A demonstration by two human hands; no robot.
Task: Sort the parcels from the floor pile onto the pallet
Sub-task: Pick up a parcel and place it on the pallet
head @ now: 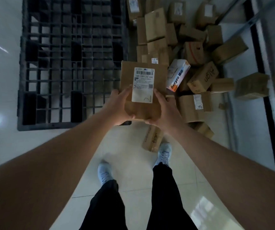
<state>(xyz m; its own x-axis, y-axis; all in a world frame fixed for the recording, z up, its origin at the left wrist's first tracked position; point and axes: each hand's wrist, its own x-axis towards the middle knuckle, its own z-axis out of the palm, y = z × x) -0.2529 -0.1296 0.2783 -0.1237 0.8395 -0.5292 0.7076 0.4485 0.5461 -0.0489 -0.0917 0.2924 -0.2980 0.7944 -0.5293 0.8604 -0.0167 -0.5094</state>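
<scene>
Both hands grip one brown parcel (pixel 140 90): left hand (pixel 118 107) curled round its near-left corner, right hand (pixel 160 110) round its near-right edge, white label (pixel 143 85) face up. Parcel held in the air between black pallet (pixel 72 63) and floor pile (pixel 191 47), above tiled floor (pixel 133 171).

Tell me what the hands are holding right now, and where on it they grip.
A brown cardboard parcel with a white shipping label, held at its near end: left hand on the left side, right hand on the right.
</scene>
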